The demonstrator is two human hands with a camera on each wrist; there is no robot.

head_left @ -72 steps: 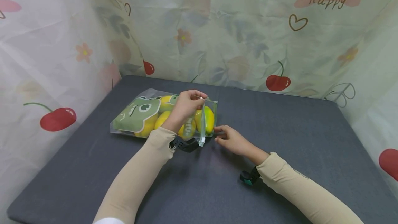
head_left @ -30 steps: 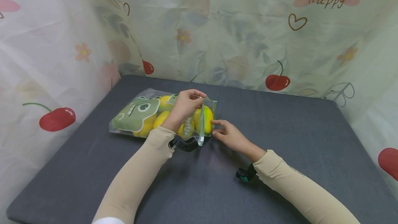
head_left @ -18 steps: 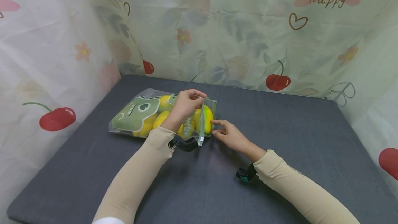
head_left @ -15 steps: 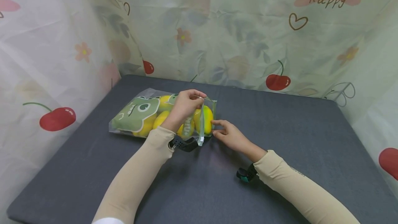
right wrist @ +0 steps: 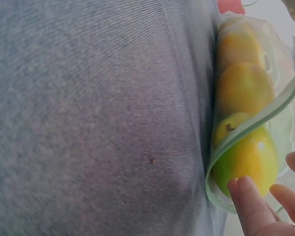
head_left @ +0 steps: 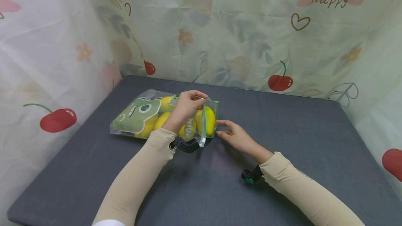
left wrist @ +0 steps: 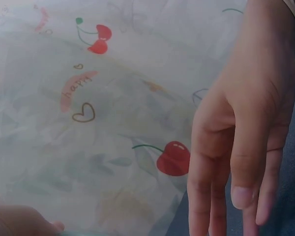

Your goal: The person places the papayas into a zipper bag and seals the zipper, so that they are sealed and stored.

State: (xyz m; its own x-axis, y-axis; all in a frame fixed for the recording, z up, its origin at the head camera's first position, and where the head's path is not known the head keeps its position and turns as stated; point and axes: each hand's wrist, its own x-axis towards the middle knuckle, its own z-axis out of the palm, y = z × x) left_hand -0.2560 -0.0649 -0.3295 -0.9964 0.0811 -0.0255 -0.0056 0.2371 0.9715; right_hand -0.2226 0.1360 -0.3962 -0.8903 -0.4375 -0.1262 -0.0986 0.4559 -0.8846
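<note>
A clear zip bag [head_left: 133, 119] with a green cartoon face printed on it lies on its side on the dark table, holding several yellow-green mangoes [head_left: 206, 120]. My left hand [head_left: 185, 109] pinches the far upper edge of its mouth and keeps it raised. Along that edge runs the zip strip [head_left: 203, 123], with the slider [head_left: 203, 141] at its near end. My right hand [head_left: 236, 136] is just right of the mouth, fingers loosely extended and thumb apart. In the right wrist view its fingertips overlap the frontmost mango [right wrist: 253, 160], framed by the gaping green rim [right wrist: 246, 129].
The dark cloth-covered table [head_left: 295, 132] extends to the right and in front of the bag. Printed curtains [head_left: 238, 37] hang around its back and sides. Black straps with cameras sit on both wrists, the right one [head_left: 252, 175] low beside the sleeve.
My right hand first moved in to the bag's mouth, then drew back slightly to the right. My left hand stays on the bag's edge, and the mangoes have hardly shifted.
</note>
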